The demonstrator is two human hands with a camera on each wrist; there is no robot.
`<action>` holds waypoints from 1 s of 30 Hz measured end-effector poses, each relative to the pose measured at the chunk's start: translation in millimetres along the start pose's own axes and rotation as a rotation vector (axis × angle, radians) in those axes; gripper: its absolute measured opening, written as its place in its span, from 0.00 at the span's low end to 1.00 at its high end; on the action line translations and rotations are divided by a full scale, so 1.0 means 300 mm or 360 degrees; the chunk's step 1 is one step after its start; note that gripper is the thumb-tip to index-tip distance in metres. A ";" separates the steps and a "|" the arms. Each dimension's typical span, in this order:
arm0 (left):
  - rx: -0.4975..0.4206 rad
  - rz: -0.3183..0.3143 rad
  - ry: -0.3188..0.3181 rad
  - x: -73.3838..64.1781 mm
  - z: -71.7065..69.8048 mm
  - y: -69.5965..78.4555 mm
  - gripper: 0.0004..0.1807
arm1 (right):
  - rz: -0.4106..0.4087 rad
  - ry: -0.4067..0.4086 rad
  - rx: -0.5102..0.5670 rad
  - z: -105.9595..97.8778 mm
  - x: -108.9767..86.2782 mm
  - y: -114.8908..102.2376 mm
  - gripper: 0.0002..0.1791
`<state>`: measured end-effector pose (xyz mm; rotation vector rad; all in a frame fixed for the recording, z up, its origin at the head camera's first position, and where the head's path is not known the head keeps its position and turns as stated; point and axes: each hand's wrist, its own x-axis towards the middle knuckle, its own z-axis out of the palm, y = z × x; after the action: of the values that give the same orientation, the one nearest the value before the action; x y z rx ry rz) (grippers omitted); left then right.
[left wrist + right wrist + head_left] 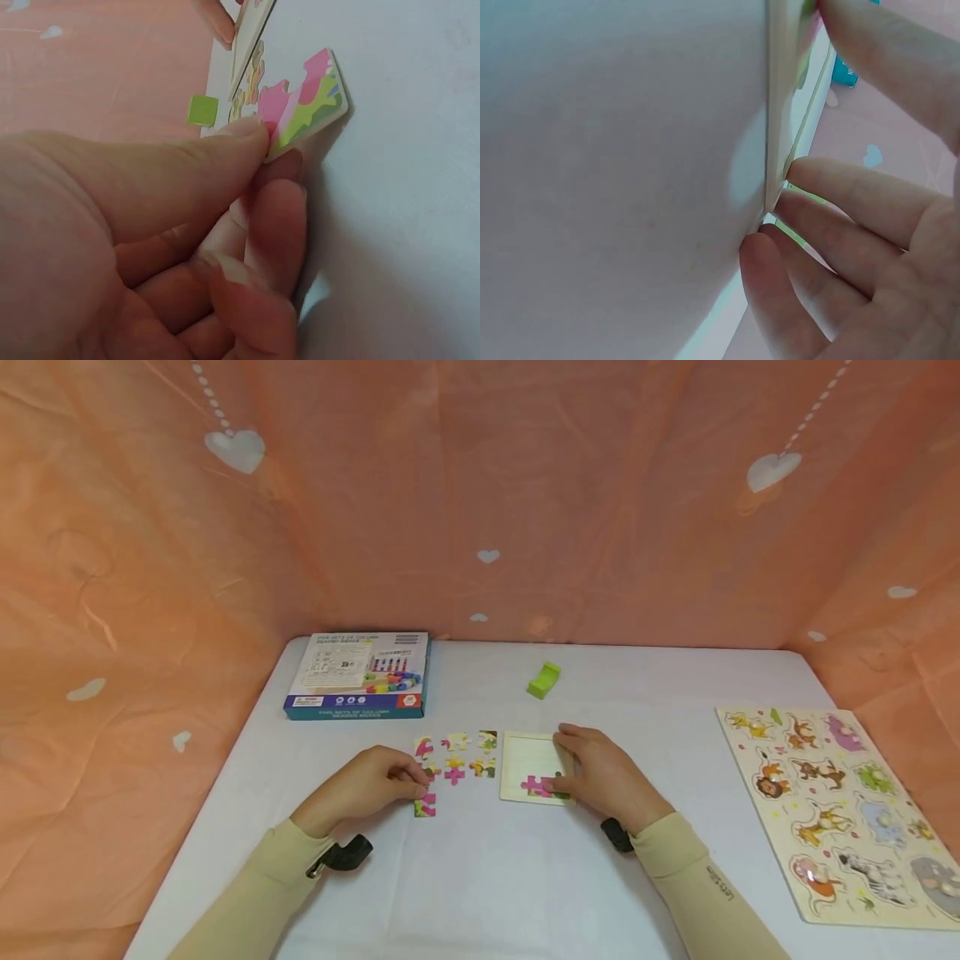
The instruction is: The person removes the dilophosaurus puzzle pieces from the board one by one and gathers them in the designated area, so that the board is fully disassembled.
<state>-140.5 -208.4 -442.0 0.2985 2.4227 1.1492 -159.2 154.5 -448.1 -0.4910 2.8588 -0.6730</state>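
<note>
My left hand (375,783) is at the left column of loose jigsaw pieces. Between its thumb and index finger it pinches a pink-and-green jigsaw piece (311,101), tilted with one edge raised from the table in the left wrist view. My right hand (611,781) holds the square wooden puzzle tray (525,750) by its right side. Its thumb lies on joined pink-and-green pieces (536,787) along the tray's lower edge, while the other fingers touch the tray's outer side (778,127). Several loose pieces (454,772) lie between my left hand and the tray.
A flat toy box (356,702) stands at the back left. Behind the tray is a green curved block (543,680). An animal peg puzzle board (832,810) lies at the right edge of the white table (480,893). Orange cloth (525,510) hangs around it.
</note>
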 end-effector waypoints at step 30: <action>0.0381 0.0213 0.0019 0.246 0.254 0.318 0.07 | 0.0000 -0.0007 0.0044 -0.004 0.005 0.016 0.43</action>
<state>-168.8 -68.7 -432.3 0.5365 2.5867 0.9149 -162.1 158.4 -449.3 -0.4876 2.8412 -0.7092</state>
